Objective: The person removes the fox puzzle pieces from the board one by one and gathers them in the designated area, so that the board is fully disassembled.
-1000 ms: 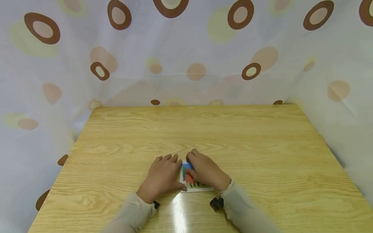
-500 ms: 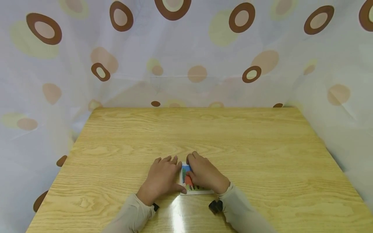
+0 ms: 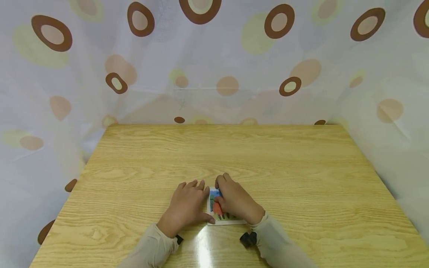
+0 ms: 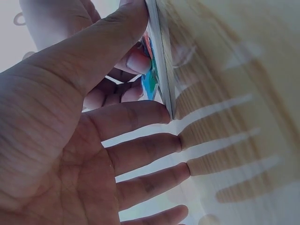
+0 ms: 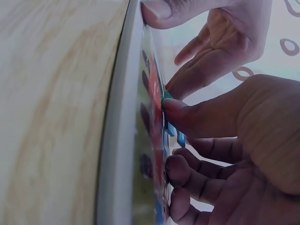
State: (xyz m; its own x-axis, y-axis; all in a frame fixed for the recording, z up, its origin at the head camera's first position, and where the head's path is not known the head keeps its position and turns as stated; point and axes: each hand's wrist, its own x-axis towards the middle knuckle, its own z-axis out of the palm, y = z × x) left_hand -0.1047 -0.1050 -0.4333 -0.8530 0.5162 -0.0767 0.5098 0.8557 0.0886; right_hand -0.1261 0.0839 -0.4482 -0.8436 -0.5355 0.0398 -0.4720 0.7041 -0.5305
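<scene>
A small picture puzzle [image 3: 228, 222] with a white border lies flat on the table, its picture red, green and blue. My left hand [image 3: 186, 204] spans its left side with straight fingers. In the left wrist view the left index fingertip [image 4: 164, 112] meets the board's corner, and the left thumb [image 5: 159, 8] touches its edge in the right wrist view. My right hand [image 3: 239, 199] is over the picture and covers much of it. Its thumb and curled fingers pinch a blue-green puzzle piece [image 4: 151, 83], which stands tilted out of the board.
The wood-grain table [image 3: 228, 149] stretches out behind and to both sides of the hands. A white curtain [image 3: 201, 100] with brown and beige rings closes off the back and sides. Black wrist straps [image 3: 248, 239] show below the sleeves.
The head view has shifted slightly, so table and hands sit a little lower. Both hands keep nearly the same place on the puzzle; the right fingers move only slightly.
</scene>
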